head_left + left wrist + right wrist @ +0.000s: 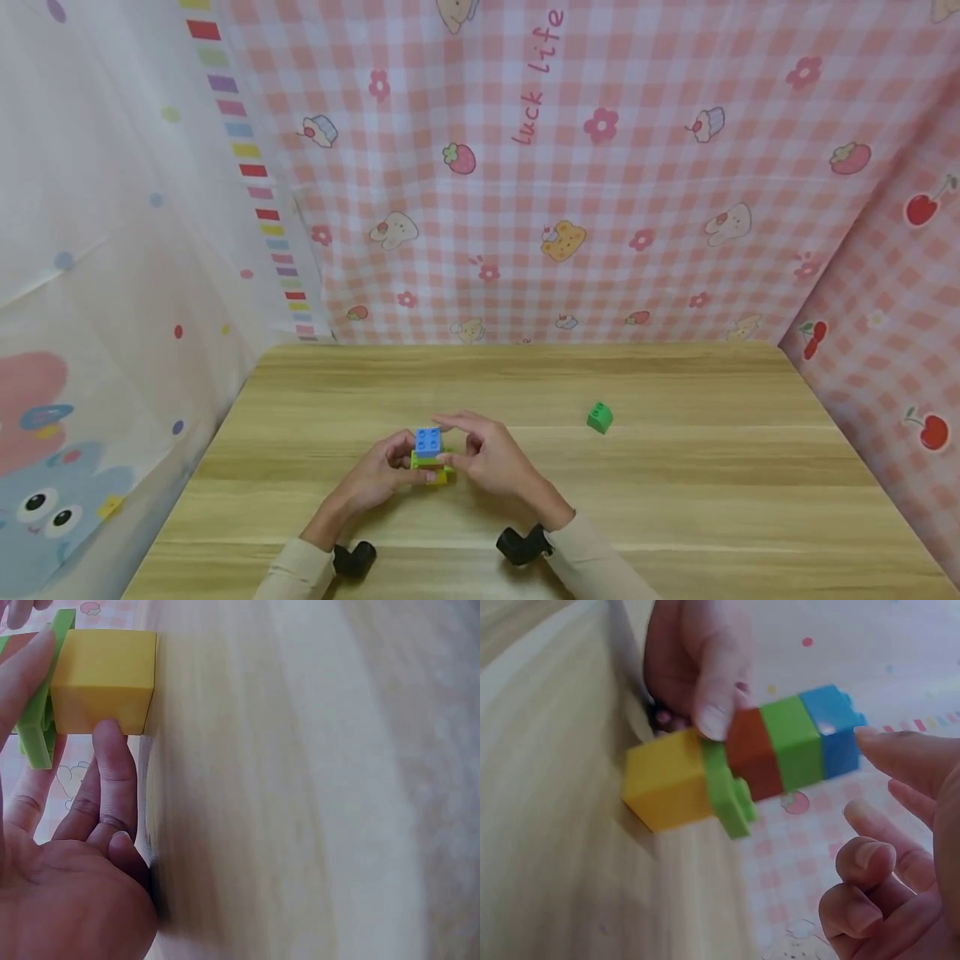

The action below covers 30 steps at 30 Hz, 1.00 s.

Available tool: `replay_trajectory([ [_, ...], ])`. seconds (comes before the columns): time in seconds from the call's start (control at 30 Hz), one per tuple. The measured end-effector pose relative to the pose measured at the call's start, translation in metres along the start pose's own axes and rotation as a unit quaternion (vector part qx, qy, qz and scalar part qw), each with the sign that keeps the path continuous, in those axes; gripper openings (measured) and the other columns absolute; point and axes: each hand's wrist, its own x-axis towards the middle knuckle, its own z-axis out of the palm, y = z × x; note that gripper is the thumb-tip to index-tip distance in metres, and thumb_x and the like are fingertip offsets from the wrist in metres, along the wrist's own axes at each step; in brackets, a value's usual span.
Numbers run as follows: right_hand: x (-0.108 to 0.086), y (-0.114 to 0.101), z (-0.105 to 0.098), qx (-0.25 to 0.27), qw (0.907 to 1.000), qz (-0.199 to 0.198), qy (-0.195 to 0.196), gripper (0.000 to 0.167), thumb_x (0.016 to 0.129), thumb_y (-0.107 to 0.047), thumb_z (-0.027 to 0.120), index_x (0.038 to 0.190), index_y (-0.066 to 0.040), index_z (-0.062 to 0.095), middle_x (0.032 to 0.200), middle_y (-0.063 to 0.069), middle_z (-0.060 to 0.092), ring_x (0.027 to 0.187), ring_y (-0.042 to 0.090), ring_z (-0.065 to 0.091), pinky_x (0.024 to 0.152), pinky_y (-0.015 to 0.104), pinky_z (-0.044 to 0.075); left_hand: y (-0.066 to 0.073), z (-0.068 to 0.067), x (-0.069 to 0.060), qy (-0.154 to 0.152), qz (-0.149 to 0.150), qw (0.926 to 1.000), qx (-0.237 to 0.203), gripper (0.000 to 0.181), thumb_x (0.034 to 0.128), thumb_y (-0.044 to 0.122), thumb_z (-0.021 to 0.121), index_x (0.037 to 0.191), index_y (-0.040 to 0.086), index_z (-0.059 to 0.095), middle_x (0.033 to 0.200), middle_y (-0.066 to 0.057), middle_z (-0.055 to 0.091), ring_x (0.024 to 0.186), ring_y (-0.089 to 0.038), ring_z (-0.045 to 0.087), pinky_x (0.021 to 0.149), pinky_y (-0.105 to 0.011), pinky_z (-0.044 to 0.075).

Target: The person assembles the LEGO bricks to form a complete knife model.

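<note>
A small tower of toy building bricks stands on the table, a yellow brick (105, 682) at its base. Above that come a wider light green plate (724, 791), a red-brown brick (754, 754), a light green brick (793, 742) and a blue brick (428, 442) with studs on top. My left hand (378, 475) grips the tower low down, thumb in front and fingers around the far side. Beside the blue brick is my right hand (495, 458), its thumb tip at the brick's edge, index finger extended and other fingers partly curled.
A separate green brick (599, 418) with a sloped side lies on the wooden table (712, 500), to the right of the hands. A pink checked cloth (525, 208) hangs behind the table, and a white patterned cloth (150, 250) hangs on the left.
</note>
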Motion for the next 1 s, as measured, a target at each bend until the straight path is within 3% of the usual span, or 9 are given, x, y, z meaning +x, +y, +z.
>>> replay_trajectory([
  [0.23, -0.007, 0.000, -0.025, -0.007, 0.9990, 0.019, 0.040, 0.043, 0.087, -0.011, 0.077, 0.128, -0.017, 0.065, 0.116, 0.003, 0.065, 0.060, 0.009, 0.048, 0.053, 0.019, 0.039, 0.001, 0.001, -0.001, 0.011, 0.000, 0.9999, -0.002, 0.036, 0.0811, 0.024, 0.082, 0.107, 0.010, 0.062, 0.099, -0.006, 0.063, 0.090, -0.022, 0.055, 0.078, -0.030, 0.043],
  [0.6, -0.025, 0.018, -0.071, -0.050, 0.9906, 0.028, 0.124, 0.040, 0.088, -0.017, 0.076, 0.126, -0.016, 0.066, 0.112, 0.003, 0.066, 0.057, 0.006, 0.044, 0.052, 0.022, 0.039, 0.002, 0.002, -0.001, 0.011, 0.000, 0.9999, -0.011, 0.037, 0.0815, 0.024, 0.082, 0.107, 0.008, 0.061, 0.101, -0.006, 0.063, 0.092, -0.022, 0.055, 0.080, -0.030, 0.043],
  [0.73, -0.034, 0.014, -0.086, -0.046, 0.9875, 0.060, 0.138, 0.041, 0.089, -0.013, 0.075, 0.129, -0.011, 0.065, 0.112, 0.008, 0.064, 0.059, 0.010, 0.042, 0.053, 0.021, 0.036, 0.003, 0.002, -0.001, 0.015, -0.004, 0.9998, -0.011, 0.037, 0.0810, 0.024, 0.083, 0.107, 0.009, 0.061, 0.101, -0.006, 0.065, 0.093, -0.021, 0.057, 0.081, -0.031, 0.043],
  [1.0, -0.048, 0.038, -0.112, -0.068, 0.9769, 0.085, 0.184, 0.038, 0.089, -0.019, 0.076, 0.125, -0.016, 0.067, 0.090, 0.013, 0.051, 0.067, 0.014, 0.042, 0.059, 0.024, 0.037, 0.004, 0.003, -0.003, 0.016, -0.008, 0.9998, -0.013, 0.037, 0.0812, 0.025, 0.083, 0.107, 0.009, 0.061, 0.104, -0.006, 0.065, 0.095, -0.022, 0.057, 0.083, -0.033, 0.043],
])
